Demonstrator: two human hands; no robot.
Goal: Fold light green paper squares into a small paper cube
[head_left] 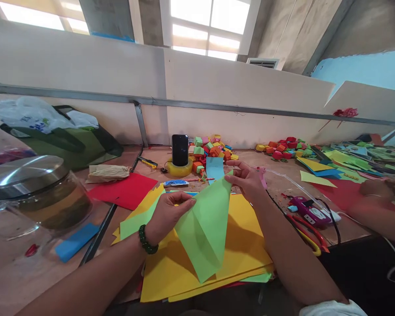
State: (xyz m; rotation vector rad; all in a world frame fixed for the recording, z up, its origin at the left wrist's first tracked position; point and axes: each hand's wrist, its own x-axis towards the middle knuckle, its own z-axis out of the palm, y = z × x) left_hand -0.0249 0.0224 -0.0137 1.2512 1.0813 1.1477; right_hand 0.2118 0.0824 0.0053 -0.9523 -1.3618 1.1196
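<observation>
A light green sheet of paper (208,228) hangs creased between my two hands, tilted over a stack of yellow paper (246,237). My left hand (169,213), wearing a dark green bead bracelet (147,240), pinches its left edge between thumb and forefinger. At the top right corner, my right hand (245,180) pinches it the same way, with the other fingers curved. Just beyond it a small light blue paper piece (214,169) lies by the folded paper cubes (210,151). Part of another green sheet (138,224) shows left of my left hand.
A glass jug (49,202) with a metal lid stands at left, before a green bag (72,142). A phone (180,150) leans upright on a tape roll (179,167). Scissors (311,235) and a purple device (312,211) lie at right, near a co-worker's hands (378,197).
</observation>
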